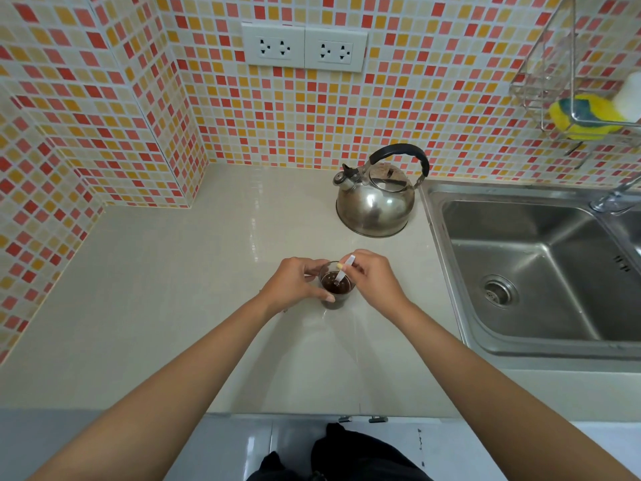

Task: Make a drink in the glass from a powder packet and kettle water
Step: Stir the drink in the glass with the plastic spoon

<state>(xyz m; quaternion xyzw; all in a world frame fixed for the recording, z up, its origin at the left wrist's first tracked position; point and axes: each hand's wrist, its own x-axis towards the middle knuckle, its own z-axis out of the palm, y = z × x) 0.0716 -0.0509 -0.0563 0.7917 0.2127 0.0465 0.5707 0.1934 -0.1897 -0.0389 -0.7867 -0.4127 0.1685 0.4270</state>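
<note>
A small clear glass point(335, 289) holding a dark brown drink stands on the pale countertop point(173, 289) near its middle. My left hand point(295, 282) wraps around the glass from the left. A thin white stick or rolled packet point(344, 270) is pinched in the fingers of my right hand point(373, 279), its lower end dipped in the dark liquid. The steel kettle point(376, 197) with a black handle stands behind the glass, lid on, spout pointing left. No separate powder packet is visible.
A steel sink point(541, 272) lies to the right of the counter. A wire rack point(562, 81) with a yellow sponge hangs on the tiled wall above it. Two wall sockets point(304, 47) sit at the back. A tiled corner juts out at the left.
</note>
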